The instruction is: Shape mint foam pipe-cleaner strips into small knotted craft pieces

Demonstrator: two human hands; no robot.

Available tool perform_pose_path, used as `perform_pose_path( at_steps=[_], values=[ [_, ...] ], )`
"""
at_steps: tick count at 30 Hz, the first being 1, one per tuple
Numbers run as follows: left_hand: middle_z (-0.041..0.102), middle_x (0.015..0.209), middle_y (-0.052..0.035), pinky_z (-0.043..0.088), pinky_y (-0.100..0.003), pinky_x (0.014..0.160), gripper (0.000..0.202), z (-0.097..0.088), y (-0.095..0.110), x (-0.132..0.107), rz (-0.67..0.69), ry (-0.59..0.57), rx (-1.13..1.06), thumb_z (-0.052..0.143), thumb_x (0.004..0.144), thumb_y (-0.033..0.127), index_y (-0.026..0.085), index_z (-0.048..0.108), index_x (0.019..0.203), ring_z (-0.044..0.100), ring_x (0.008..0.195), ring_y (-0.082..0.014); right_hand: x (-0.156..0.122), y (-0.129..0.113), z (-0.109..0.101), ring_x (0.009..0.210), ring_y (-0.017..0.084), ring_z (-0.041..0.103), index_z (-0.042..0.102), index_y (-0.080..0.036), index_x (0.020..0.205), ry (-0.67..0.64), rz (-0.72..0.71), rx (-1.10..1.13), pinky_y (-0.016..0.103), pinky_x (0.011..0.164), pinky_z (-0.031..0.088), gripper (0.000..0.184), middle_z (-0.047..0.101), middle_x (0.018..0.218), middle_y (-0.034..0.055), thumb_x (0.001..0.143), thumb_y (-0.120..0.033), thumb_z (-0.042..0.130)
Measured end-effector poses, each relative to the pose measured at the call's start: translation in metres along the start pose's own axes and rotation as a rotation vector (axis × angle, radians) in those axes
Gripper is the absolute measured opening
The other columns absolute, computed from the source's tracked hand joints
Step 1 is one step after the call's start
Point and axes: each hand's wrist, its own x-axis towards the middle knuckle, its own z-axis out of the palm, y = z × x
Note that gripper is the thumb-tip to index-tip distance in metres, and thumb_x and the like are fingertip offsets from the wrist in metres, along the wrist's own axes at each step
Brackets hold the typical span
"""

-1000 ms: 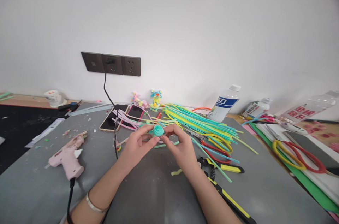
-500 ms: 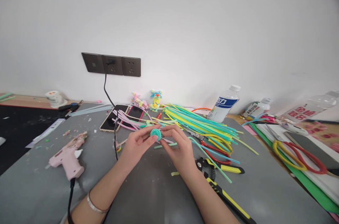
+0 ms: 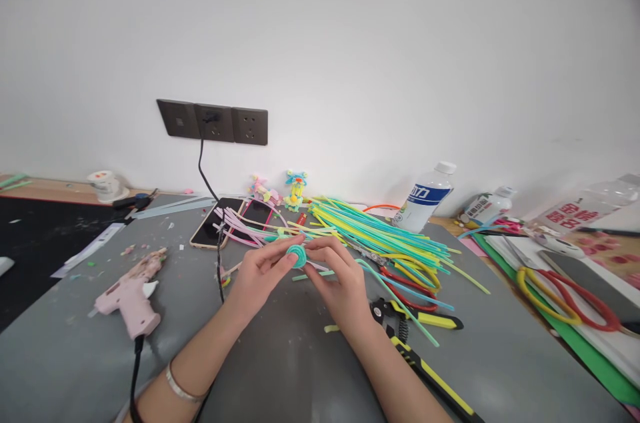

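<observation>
Between my two hands is a small teal coil (image 3: pixel 297 255), wound in a tight round spiral that looks like pipe cleaner. My left hand (image 3: pixel 260 276) pinches it from the left, thumb at its lower edge. From the other side, the fingertips of my right hand (image 3: pixel 340 279) close on its right edge; they partly hide it. Just beyond my hands lie pink pipe cleaners (image 3: pixel 237 226) and a large bundle of green, yellow and blue pipe cleaners (image 3: pixel 380 229). Yellow-and-black wire strippers (image 3: pixel 425 369) rest beside my right forearm.
A pink glue gun (image 3: pixel 133 299) lies at left, its cord running toward me. Phones (image 3: pixel 207 229) and small pipe-cleaner figures (image 3: pixel 296 189) are near the wall. A bottle (image 3: pixel 425 199) stands behind the bundle. Red-and-yellow-handled scissors (image 3: pixel 565 296) lie on papers at right.
The teal coil has turned slightly between my fingertips, so its spiral face points a little differently. My hands stay in nearly the same place.
</observation>
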Motion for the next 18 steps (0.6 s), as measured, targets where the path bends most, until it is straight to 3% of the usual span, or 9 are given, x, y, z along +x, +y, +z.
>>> perform_pose_path(
  at_steps=[6,10,14,18],
  values=[
    [0.064,0.134,-0.0117,0.053,-0.041,0.101,0.044,-0.0018,-0.0063,-0.0013,0.042,-0.091,-0.004,0.075,0.078,0.031,0.018,0.07,0.12,0.058,0.124,-0.0315,0.0009,-0.0018,0.0002,0.088,0.02,0.067,0.063,-0.023,0.092,0.039,0.02,0.036,0.033,0.076,0.054,0.013,0.066,0.096,0.0074,0.09,-0.011,0.059],
    [0.074,0.115,-0.0088,0.057,-0.04,0.093,0.035,-0.0053,-0.0089,0.0002,0.021,-0.054,0.087,0.072,0.081,0.032,0.017,0.073,0.113,0.067,0.108,-0.0291,0.0016,-0.0032,0.0014,0.082,0.02,0.067,0.063,-0.023,0.091,0.036,0.08,0.087,0.033,0.071,0.055,0.01,0.068,0.094,0.0071,0.09,-0.014,0.06],
    [0.076,0.101,-0.0083,0.061,-0.035,0.079,0.033,-0.0079,-0.0091,0.0022,0.014,-0.034,0.136,0.071,0.081,0.035,0.016,0.073,0.108,0.07,0.094,-0.0267,0.0002,-0.0005,0.0047,0.071,0.018,0.067,0.064,-0.021,0.097,0.029,0.238,0.22,0.031,0.066,0.056,0.01,0.069,0.087,0.0051,0.088,-0.019,0.062],
    [0.075,0.099,-0.0093,0.061,-0.029,0.068,0.035,-0.0078,-0.0064,0.0029,-0.001,-0.017,0.146,0.071,0.081,0.036,0.017,0.07,0.11,0.07,0.089,-0.0241,-0.0014,0.0024,0.0075,0.067,0.019,0.069,0.061,-0.02,0.094,-0.003,0.409,0.35,0.031,0.063,0.058,0.011,0.068,0.079,0.0029,0.086,-0.027,0.065]
  ],
)
